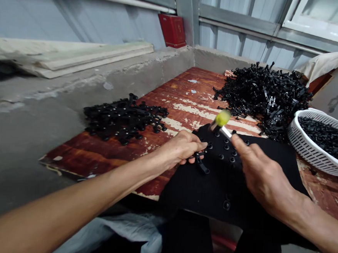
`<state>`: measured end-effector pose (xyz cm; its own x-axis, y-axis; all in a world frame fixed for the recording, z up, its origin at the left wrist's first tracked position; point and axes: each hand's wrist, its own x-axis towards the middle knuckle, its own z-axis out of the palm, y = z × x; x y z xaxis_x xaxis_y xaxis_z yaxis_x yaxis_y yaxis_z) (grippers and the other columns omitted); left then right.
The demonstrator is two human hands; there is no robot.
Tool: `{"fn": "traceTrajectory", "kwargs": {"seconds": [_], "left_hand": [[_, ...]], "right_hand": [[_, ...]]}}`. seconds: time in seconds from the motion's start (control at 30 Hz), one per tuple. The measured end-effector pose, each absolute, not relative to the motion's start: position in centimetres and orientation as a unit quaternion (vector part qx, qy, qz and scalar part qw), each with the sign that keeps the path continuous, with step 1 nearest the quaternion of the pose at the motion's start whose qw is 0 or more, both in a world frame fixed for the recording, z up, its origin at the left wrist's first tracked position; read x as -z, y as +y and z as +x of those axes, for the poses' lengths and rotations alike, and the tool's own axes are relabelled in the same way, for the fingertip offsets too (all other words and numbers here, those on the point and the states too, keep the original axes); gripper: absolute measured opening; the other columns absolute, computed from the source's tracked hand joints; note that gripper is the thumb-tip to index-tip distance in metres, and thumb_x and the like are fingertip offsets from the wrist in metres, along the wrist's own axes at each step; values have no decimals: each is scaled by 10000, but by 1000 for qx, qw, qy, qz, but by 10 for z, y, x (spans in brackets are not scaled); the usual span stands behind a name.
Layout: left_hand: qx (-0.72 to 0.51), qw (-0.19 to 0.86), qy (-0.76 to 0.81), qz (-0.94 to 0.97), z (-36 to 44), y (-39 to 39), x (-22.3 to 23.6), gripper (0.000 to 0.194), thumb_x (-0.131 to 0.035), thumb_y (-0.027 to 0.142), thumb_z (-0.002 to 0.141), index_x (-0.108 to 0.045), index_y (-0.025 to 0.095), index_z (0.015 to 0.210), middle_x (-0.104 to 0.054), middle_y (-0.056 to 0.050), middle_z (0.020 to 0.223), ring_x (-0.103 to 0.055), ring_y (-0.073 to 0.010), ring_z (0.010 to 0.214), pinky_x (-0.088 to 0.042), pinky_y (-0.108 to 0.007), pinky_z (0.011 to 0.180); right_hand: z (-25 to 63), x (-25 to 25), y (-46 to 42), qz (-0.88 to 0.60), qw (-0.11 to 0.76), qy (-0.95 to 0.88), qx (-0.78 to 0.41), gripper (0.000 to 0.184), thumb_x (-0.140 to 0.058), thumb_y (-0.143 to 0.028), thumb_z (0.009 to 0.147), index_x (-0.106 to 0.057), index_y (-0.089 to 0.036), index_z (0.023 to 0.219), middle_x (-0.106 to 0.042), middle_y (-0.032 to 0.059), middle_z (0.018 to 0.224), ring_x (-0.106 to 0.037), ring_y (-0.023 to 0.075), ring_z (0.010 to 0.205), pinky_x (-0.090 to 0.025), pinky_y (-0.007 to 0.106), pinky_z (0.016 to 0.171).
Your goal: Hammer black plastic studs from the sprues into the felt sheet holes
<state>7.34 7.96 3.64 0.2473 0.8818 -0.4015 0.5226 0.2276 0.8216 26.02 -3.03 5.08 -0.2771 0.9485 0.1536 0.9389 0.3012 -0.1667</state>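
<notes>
Mid-batch, by my reading: one piece in hand, plenty more lying about. Left hand [189,147] pinches a slim black bar-shaped part with a rounded end [202,164], angled over a matte black cloth [257,190] at the near side of the table; fingers hide its upper end. Right hand [262,171] is clenched round a small hammer with a yellow-green head and bright metal neck [223,117], head blurred, above the cloth just beyond the left hand. Scattered on the cloth between the hands: small round black caps with raised centres [232,159], unattached as far as visible. Low pile of glossy black knobbed parts [123,117] at left; a far bigger tangled black heap [266,94] at the back right. Either could be the finished lot; cannot tell which. White slotted plastic basket [301,139] at right, well filled with small dark pieces [327,137], probably stock left to use. Reddish-brown wood-grain tabletop [142,174], surface worn through in pale, ragged streaks. Cloth soft, dull; parts hard, shiny, likely moulded plastic.
</notes>
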Motion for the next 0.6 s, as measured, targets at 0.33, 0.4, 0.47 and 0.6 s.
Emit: {"fn": "traceTrajectory", "kwargs": {"seconds": [0.33, 0.4, 0.47, 0.6], "left_hand": [[-187, 541, 598, 562, 72, 77, -44, 238, -636, 180, 787, -564, 131, 566, -625, -8, 544, -502, -72, 373, -284, -138, 288], [-232, 602, 579, 498, 70, 74, -47, 183, -640, 186, 782, -570, 137, 621, -631, -6, 576, -541, -91, 416, -376, -154, 315], [-296, 663, 541, 425, 70, 67, -50, 122, -636, 172, 779, -566, 151, 681, -623, 5, 600, -574, -114, 471, -481, -208, 376], [-365, 721, 479, 342, 78, 45, -51, 67, -609, 139, 786, -561, 159, 744, -609, 2, 664, -592, -135, 557, -565, -298, 484]], "right_hand": [[261, -48, -27, -602, 217, -755, -142, 610, -401, -90, 806, -449, -149, 1411, -584, 74, 857, -510, 170, 587, -454, 324, 602], [258, -53, -26, -613, 260, -724, -182, 504, -407, -174, 870, -461, -139, 1370, -576, 42, 800, -511, 168, 608, -443, 313, 608], [253, -55, -25, -622, 304, -681, -239, 366, -427, -301, 916, -525, -144, 1232, -521, -11, 702, -478, 144, 567, -417, 278, 551], [236, -46, -19, -608, 341, -620, -360, 211, -467, -394, 905, -521, -190, 893, -420, -83, 567, -392, 88, 403, -334, 222, 394]]}}
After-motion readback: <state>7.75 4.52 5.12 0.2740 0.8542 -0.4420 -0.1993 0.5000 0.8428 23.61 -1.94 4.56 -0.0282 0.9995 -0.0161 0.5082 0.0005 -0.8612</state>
